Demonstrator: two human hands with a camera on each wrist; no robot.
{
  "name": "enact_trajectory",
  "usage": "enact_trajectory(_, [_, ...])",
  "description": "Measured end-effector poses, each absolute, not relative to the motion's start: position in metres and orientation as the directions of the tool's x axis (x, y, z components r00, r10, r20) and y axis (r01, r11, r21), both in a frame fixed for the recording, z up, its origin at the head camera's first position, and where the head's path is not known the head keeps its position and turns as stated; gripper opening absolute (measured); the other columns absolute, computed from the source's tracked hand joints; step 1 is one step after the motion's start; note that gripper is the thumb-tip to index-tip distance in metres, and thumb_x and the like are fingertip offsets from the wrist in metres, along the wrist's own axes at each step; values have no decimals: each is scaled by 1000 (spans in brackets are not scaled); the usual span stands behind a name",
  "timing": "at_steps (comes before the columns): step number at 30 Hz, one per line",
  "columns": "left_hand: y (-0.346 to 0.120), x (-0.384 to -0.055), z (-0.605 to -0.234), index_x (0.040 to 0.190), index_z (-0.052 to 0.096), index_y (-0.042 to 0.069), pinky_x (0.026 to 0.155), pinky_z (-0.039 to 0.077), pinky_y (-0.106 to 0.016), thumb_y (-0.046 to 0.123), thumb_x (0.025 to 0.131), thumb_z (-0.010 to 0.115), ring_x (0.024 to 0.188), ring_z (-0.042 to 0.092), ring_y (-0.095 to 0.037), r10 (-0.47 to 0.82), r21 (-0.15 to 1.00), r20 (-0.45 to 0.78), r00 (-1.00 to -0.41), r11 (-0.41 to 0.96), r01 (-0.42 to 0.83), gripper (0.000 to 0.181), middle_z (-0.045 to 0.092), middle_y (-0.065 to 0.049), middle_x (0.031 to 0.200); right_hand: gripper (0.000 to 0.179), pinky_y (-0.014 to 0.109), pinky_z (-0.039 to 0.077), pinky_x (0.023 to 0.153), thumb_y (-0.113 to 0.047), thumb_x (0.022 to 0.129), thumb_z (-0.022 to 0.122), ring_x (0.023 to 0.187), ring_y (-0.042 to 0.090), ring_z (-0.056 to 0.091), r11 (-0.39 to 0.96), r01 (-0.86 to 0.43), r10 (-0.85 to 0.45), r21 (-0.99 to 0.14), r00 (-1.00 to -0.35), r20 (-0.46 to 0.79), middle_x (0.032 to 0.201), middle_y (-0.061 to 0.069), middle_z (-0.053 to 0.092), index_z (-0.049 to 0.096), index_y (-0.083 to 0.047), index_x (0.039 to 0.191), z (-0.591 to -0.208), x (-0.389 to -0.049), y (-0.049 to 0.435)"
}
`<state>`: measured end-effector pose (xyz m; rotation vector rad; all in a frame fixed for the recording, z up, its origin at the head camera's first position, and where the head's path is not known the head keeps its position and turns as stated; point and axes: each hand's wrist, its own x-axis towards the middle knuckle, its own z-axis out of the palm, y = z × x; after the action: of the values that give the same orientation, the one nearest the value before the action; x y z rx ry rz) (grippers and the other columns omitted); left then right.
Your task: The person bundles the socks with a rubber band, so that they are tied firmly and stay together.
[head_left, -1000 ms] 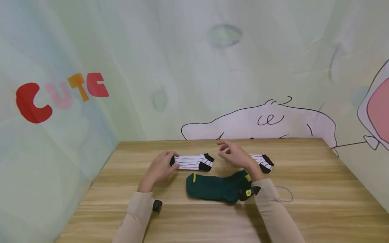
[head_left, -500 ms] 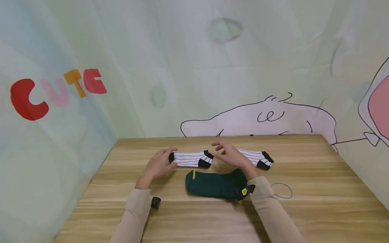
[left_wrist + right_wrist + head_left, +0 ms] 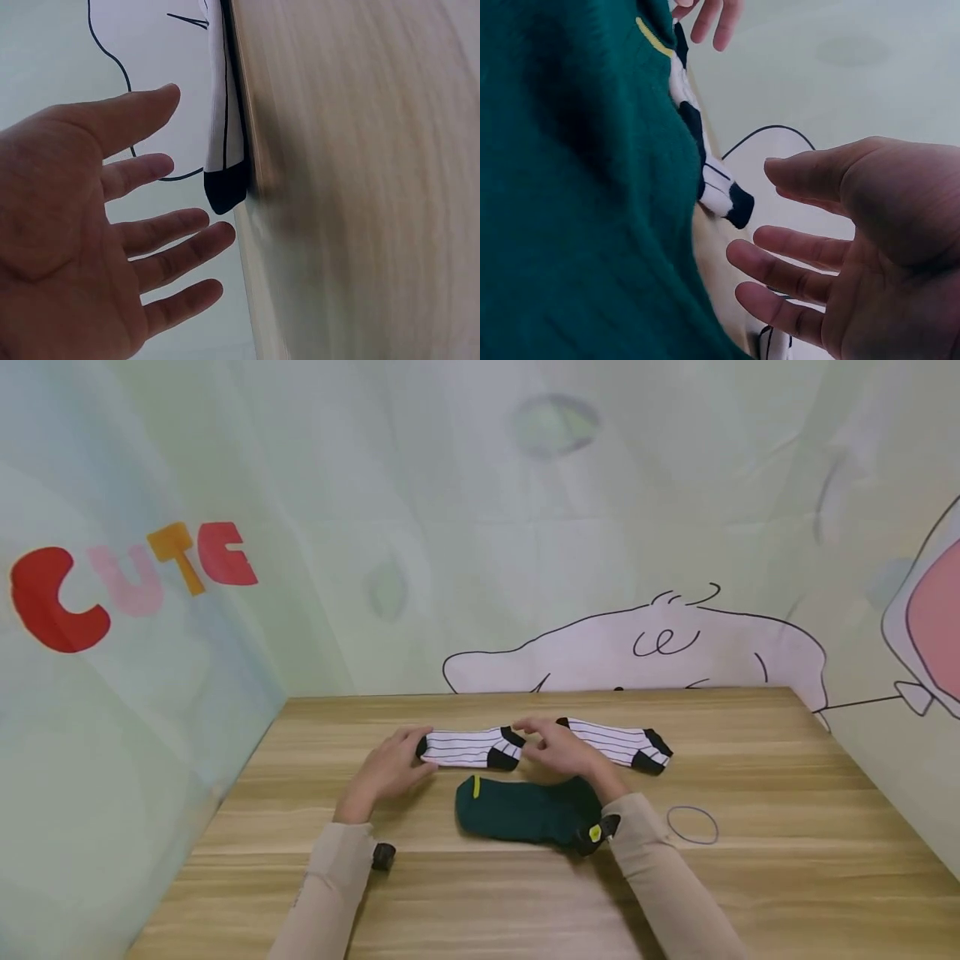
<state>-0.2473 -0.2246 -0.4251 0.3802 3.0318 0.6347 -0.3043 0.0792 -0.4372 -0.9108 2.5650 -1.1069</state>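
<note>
Two white ankle socks with black stripes lie at the back of the table. My left hand (image 3: 390,766) is at the black cuff of the left striped sock (image 3: 461,749), fingers spread and relaxed in the left wrist view. My right hand (image 3: 558,750) hovers by that sock's toe end, between it and the right striped sock (image 3: 615,743). Its fingers are loosely extended in the right wrist view, holding nothing. Nearer to me lies a dark green sock (image 3: 517,810) with a yellow mark, partly covered by my right wrist.
A thin blue-grey loop (image 3: 693,825) lies on the wooden table (image 3: 465,902), right of the green sock. A printed curtain (image 3: 360,568) stands behind and at the left of the table.
My right hand has moved left, off the right striped sock and toward the left one, uncovering more of the right sock. The left hand stays by its cuff. The view has tilted slightly down.
</note>
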Motion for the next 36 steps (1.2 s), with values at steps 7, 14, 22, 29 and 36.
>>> enact_trajectory(7, [-226, -248, -427, 152, 38, 3, 108, 31, -62, 25, 99, 64, 137, 38, -48, 232, 399, -10, -973, 893, 209, 63, 39, -29, 150, 47, 49, 50, 92, -11, 100, 58, 112, 39, 63, 526, -454, -623, -720, -781, 38, 139, 29, 51, 47, -2, 145, -441, -305, 82])
enact_trajectory(14, [-226, -248, -427, 151, 37, 1, 107, 32, -63, 25, 99, 64, 135, 39, -49, 233, 385, -33, -972, 900, 203, 63, 40, -30, 149, 48, 51, 45, 100, -12, 100, 58, 120, 40, 58, 528, -481, -654, -700, -756, 26, 144, 22, 51, 47, 0, 145, -442, -306, 83])
enact_trajectory(22, [-224, -248, -427, 151, 37, 1, 108, 32, -62, 27, 100, 62, 135, 40, -48, 215, 375, -57, -975, 910, 179, 63, 41, -29, 149, 44, 50, 45, 99, -11, 99, 59, 114, 33, 60, 545, -481, -655, -687, -756, 9, 142, 19, 53, 52, -3, 142, -443, -305, 82])
enact_trajectory(29, [-224, -249, -429, 148, 41, -3, 110, 31, -60, 30, 100, 61, 136, 40, -48, 212, 356, -107, -971, 920, 161, 62, 44, -30, 147, 42, 41, 48, 87, -10, 98, 60, 103, 26, 60, 565, -456, -644, -688, -765, -23, 138, 17, 56, 56, -5, 139, -441, -302, 81])
enact_trajectory(36, [-224, -250, -430, 147, 42, -5, 110, 30, -60, 28, 100, 61, 137, 39, -47, 208, 357, -105, -973, 921, 159, 61, 43, -30, 148, 39, 36, 47, 81, -7, 95, 62, 93, 21, 56, 568, -480, -645, -669, -764, 0, 134, 17, 58, 59, 0, 134, -441, -304, 81])
